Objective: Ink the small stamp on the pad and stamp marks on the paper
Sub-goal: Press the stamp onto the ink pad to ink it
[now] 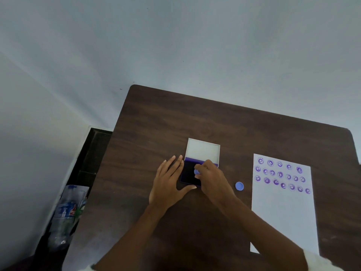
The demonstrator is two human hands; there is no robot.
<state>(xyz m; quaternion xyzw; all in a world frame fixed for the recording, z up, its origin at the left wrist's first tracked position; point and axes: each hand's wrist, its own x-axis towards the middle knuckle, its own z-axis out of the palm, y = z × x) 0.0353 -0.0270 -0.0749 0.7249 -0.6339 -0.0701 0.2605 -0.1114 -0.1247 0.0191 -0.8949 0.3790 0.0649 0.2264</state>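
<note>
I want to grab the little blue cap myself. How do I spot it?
Look at the dark wooden table. Between the open ink pad and the white paper full of purple smiley marks lies the blue cap. It is the only small round blue thing lying loose, touched by neither hand.

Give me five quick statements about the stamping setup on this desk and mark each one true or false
1. The right hand holds the small stamp over the ink pad. True.
2. The ink pad's lid is closed. False: it is open, tipped back behind the pad.
3. The left hand lies flat beside the pad, fingers along its left edge. True.
4. The paper is still blank. False: three rows of purple smiley marks fill its top part.
5. The blue cap sits on the paper. False: it lies on the table, between the pad and the paper.
</note>
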